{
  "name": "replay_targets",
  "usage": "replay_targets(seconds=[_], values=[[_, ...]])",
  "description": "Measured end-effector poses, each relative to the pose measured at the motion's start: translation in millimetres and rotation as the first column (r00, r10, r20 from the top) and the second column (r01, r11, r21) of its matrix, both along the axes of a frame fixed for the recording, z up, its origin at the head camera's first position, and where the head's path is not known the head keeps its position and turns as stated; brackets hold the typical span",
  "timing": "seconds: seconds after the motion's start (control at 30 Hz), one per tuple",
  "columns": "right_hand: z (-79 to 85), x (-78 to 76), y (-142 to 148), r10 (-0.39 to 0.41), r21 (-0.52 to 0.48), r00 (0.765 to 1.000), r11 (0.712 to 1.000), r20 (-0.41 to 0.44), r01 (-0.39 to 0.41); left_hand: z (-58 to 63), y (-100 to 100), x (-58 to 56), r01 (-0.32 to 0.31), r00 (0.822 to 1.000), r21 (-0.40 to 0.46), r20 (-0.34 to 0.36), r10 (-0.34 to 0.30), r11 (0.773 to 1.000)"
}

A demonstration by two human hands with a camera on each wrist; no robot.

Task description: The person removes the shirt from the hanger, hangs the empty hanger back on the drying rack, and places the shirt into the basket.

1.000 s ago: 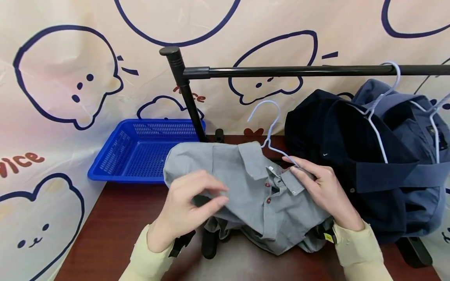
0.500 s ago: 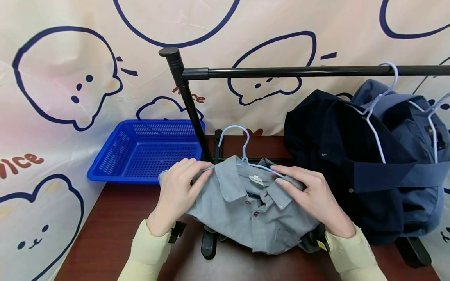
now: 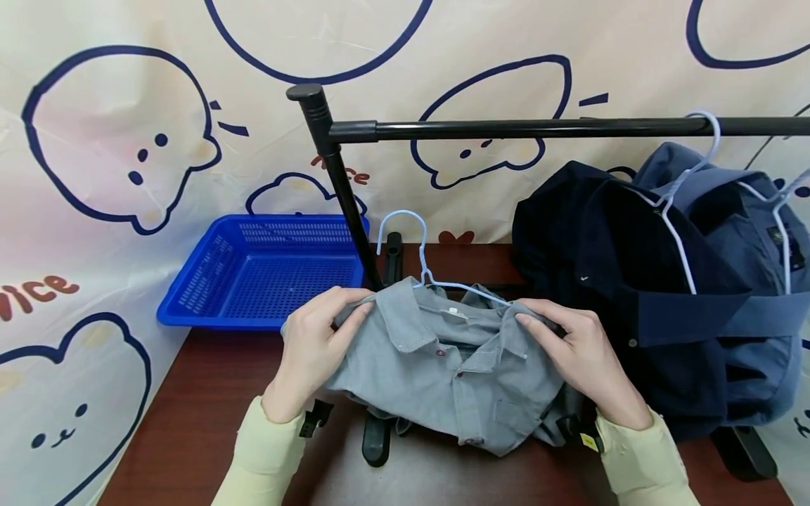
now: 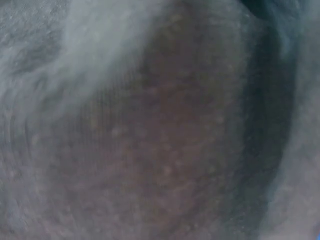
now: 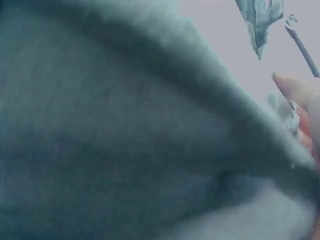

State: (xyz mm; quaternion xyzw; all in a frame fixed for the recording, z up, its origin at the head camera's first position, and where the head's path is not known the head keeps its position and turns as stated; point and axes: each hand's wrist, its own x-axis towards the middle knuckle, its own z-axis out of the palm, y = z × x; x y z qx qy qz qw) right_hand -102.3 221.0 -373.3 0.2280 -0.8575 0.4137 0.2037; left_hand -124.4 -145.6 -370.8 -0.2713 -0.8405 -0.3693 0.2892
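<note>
A grey button-up shirt [image 3: 418, 379] hangs between my two hands in the head view, collar up and front facing me. Its collar surrounds the neck of a light blue hanger [image 3: 422, 260], whose hook rises free above the cloth. My left hand [image 3: 310, 344] pinches the shirt's left-side shoulder between thumb and fingers. At the other shoulder, beside the collar, my right hand [image 3: 579, 348] pinches the fabric over the hanger's arm. Blurred grey cloth [image 4: 110, 150] fills the left wrist view. In the right wrist view, shirt fabric [image 5: 125, 110] covers most of the picture, with fingertips at the right edge.
A black clothes rack [image 3: 538, 129] runs across the back. A navy garment [image 3: 569, 232] and a blue one [image 3: 766, 337] hang from it on light blue hangers at right. A blue plastic basket [image 3: 266, 281] stands at left on the dark red table [image 3: 209, 393].
My left hand came to the shirt's shoulder and took hold of it. The hanger hook moved left, and the collar now lies spread around the hanger's neck.
</note>
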Motion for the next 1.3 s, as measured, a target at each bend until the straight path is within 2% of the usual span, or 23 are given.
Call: replay_targets(seconds=[0.13, 0.37, 0.47, 0.73, 0.9, 1.07, 1.3], values=[[0.4, -0.1, -1.5, 0.002, -0.039, 0.999, 0.999, -0.049, -0.004, 0.8, 3.5, 0.6, 0.007, 1.0, -0.003, 0.004, -0.007, 1.0], [2.3, 0.1, -8.0, 0.033, -0.052, 0.999, 0.998, -0.029, -0.035, 2.0, 13.0, 0.3, 0.07, 0.998, 0.032, -0.005, -0.07, 0.997], [2.7, -0.3, -13.4, 0.046, -0.056, 0.998, 0.997, -0.053, -0.049, 3.4, 17.8, -0.2, 0.086, 0.996, 0.039, -0.016, -0.086, 0.996], [1.3, -1.3, -27.9, 0.054, -0.045, 0.995, 0.997, -0.08, -0.058, 7.3, 26.9, 0.4, 0.103, 0.992, 0.031, -0.071, -0.1, 0.994], [-1.7, -2.0, -31.9, 0.07, -0.004, 0.995, 0.998, -0.077, -0.07, 9.2, 31.4, 4.6, 0.136, 0.989, 0.006, -0.055, -0.135, 0.991], [-1.6, -3.3, -32.1, 0.117, -0.015, 0.988, 0.993, -0.101, -0.119, 11.6, 29.9, 7.1, 0.135, 0.989, -0.004, -0.063, -0.135, 0.991], [-1.5, -4.9, -29.6, 0.159, -0.035, 0.98, 0.986, -0.122, -0.165, 14.3, 17.9, 5.2, 0.123, 0.985, 0.026, -0.122, -0.119, 0.992]])
